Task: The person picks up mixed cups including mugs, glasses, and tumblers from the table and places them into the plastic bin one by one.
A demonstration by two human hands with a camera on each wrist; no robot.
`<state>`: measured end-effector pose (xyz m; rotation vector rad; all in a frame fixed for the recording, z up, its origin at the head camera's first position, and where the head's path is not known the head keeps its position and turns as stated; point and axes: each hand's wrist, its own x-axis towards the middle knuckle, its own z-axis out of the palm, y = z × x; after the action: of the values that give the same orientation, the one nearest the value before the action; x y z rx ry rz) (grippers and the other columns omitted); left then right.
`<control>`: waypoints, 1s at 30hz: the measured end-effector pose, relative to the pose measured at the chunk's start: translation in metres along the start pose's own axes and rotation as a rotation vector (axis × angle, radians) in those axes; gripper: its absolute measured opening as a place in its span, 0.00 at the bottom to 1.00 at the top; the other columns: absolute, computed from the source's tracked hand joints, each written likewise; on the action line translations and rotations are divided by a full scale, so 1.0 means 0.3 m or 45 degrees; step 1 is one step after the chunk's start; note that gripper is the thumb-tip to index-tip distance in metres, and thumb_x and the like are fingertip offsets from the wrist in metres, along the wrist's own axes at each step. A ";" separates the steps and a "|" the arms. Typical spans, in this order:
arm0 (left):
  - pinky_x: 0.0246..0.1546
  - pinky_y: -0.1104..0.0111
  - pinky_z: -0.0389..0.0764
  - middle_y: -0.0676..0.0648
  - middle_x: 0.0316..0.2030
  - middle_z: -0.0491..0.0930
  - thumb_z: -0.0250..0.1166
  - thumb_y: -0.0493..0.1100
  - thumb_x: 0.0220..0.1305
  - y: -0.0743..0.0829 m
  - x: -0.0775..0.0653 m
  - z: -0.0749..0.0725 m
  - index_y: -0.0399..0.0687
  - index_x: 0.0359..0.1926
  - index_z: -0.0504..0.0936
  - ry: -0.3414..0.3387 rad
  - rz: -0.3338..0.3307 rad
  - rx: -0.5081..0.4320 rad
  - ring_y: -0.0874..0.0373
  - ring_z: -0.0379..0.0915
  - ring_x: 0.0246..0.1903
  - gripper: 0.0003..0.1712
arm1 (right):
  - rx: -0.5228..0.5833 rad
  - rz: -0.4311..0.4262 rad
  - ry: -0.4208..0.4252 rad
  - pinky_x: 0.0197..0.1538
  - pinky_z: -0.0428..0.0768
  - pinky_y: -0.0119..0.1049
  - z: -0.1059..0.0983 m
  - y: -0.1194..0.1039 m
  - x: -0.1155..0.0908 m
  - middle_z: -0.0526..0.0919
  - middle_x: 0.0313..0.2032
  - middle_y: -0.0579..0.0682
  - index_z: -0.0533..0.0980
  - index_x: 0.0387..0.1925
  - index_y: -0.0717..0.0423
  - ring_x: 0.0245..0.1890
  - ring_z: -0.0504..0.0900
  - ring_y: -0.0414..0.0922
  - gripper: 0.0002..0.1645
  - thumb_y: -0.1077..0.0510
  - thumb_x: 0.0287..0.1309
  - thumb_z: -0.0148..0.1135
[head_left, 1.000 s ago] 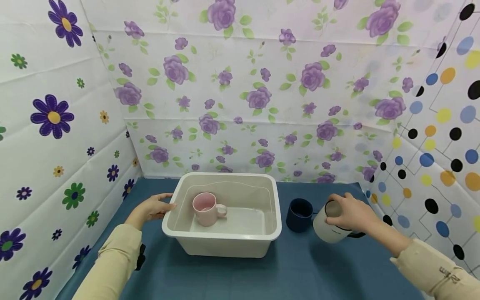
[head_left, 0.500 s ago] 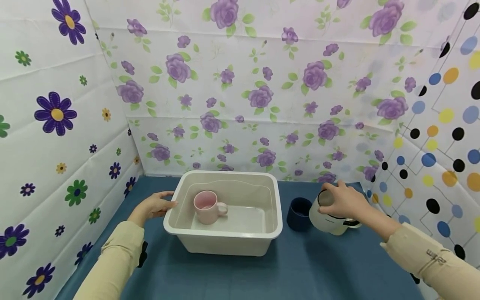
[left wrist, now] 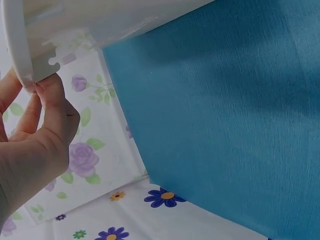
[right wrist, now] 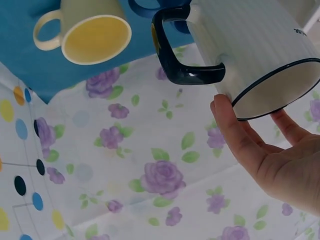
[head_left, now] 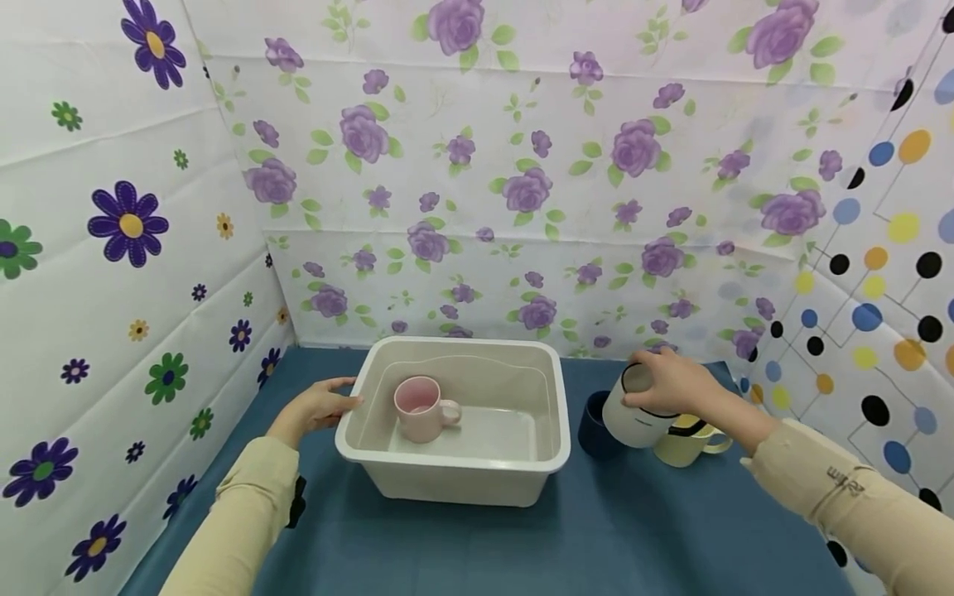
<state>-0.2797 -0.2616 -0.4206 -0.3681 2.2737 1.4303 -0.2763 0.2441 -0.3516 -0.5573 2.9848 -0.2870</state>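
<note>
White mug (head_left: 641, 415) with a black rim and a black handle is up off the desk (head_left: 484, 550), on the right side of the tub. The person's right grip (head_left: 676, 385) holds it from above, with the fingers and thumb pinching its top edge. The mug leans to one side, and the right wrist view shows its wide open mouth and its big dark handle. From the head view, it covers part of a dark blue cup (head_left: 598, 434) and part of a pale yellow mug (head_left: 678, 452). The blue cup stands just beside the tub, and the yellow mug stands on the desk to the right of it. The left grip (head_left: 316, 407) holds the left edge of a big cream tub (head_left: 455, 485), and the left wrist view shows the fingers and thumb pinching that edge. In the tub, near its left side, sits a pink mug (head_left: 417, 414). It stands upright, and its handle points to the right. The desk is blue. Behind it hangs a white cloth (head_left: 551, 273) with purple roses and green leaves. Another cloth (head_left: 868, 290) on the right has dots of many colors. Both arms wear cream sleeves (head_left: 246, 488).
</note>
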 end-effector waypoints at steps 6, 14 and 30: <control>0.43 0.64 0.82 0.30 0.61 0.67 0.57 0.40 0.67 -0.007 0.009 0.004 0.38 0.72 0.49 -0.008 0.008 -0.016 0.60 0.78 0.37 0.39 | -0.007 -0.009 -0.031 0.33 0.77 0.52 -0.042 -0.032 0.027 0.72 0.53 0.71 0.72 0.56 0.58 0.40 0.77 0.63 0.36 0.40 0.52 0.64; 0.43 0.64 0.82 0.31 0.60 0.67 0.57 0.40 0.67 -0.008 0.012 0.003 0.38 0.72 0.49 0.005 0.008 -0.033 0.61 0.78 0.36 0.39 | -0.026 -0.032 -0.038 0.38 0.78 0.56 -0.089 -0.080 0.055 0.75 0.52 0.68 0.72 0.57 0.59 0.46 0.76 0.63 0.36 0.41 0.53 0.63; 0.47 0.61 0.81 0.31 0.62 0.66 0.58 0.41 0.67 -0.003 0.006 0.000 0.39 0.73 0.48 -0.006 -0.003 -0.027 0.57 0.79 0.41 0.39 | -0.071 -0.079 0.013 0.47 0.77 0.59 -0.133 -0.180 0.099 0.76 0.54 0.66 0.72 0.59 0.58 0.50 0.76 0.63 0.36 0.43 0.53 0.64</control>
<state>-0.2809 -0.2619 -0.4222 -0.3733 2.2551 1.4541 -0.2901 0.1903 -0.3032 -0.6568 2.9979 -0.2120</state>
